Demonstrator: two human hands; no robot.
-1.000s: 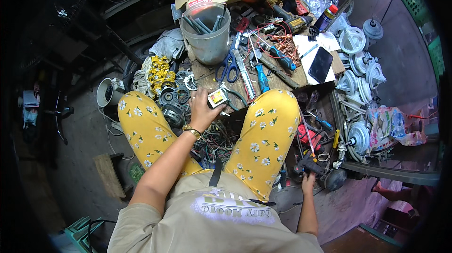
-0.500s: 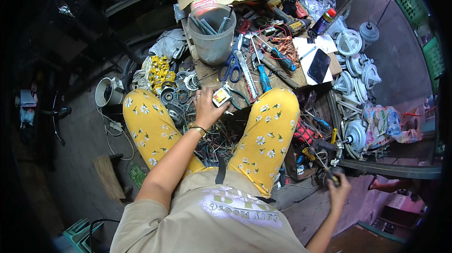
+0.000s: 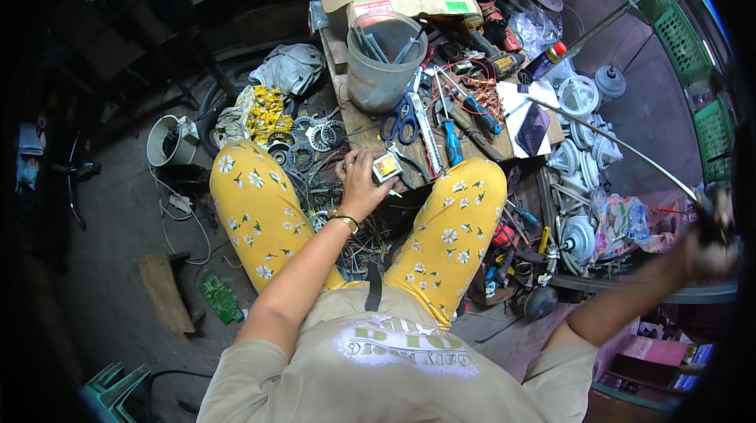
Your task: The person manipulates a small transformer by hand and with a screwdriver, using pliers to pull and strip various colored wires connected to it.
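Bucket (image 3: 379, 84) on bench (image 3: 364, 133) — grey strips (image 3: 376, 48) inside | left hand (image 3: 362, 180) gripping white-yellow block (image 3: 386, 167) | right hand (image 3: 705, 254) — gripping rod (image 3: 624, 143)

Yellow on the trousers (image 3: 264, 226), scattered with white daisies and green leaves. Beige on the T-shirt (image 3: 331, 372), lilac and olive on its print (image 3: 378, 342). White around yellow on the small box (image 3: 386, 168), gold on the bracelet (image 3: 343, 220), black on the blurred tool (image 3: 710, 222). Dark blue on the scissors (image 3: 403, 112), brighter blue on the screwdriver handle (image 3: 453, 146), cloudy grey on the bucket (image 3: 382, 88), green on the circuit board (image 3: 220, 298) and baskets (image 3: 679, 43).
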